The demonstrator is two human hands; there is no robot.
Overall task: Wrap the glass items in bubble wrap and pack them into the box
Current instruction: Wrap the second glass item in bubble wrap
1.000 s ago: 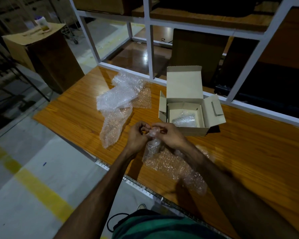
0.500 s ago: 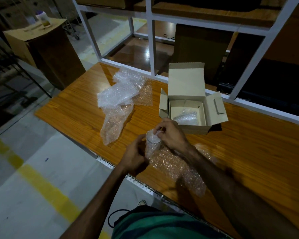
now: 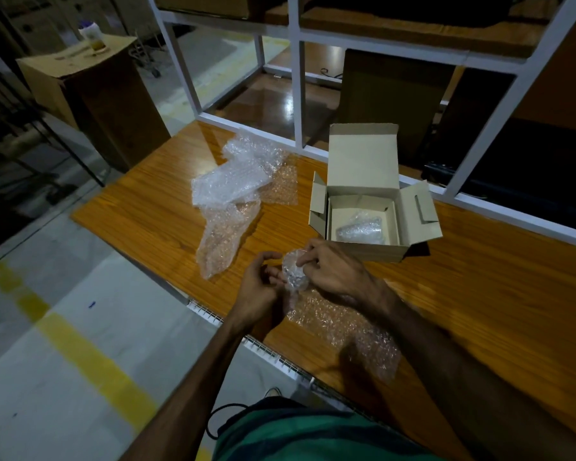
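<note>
Nearest, a sheet of bubble wrap (image 3: 343, 331) trails across the desk (image 3: 479, 311) from under the right forearm. Above its upper end the right hand (image 3: 333, 274) pinches the top of a wrapped glass item (image 3: 293, 269), fingers (image 3: 308, 257) curled on the plastic. The left hand (image 3: 258, 291) cups it from the left, fingers curled against it. Beyond stands the open cardboard box (image 3: 366, 197), one wrapped bundle (image 3: 359, 231) inside. To its left lies loose bubble wrap (image 3: 228, 194).
</note>
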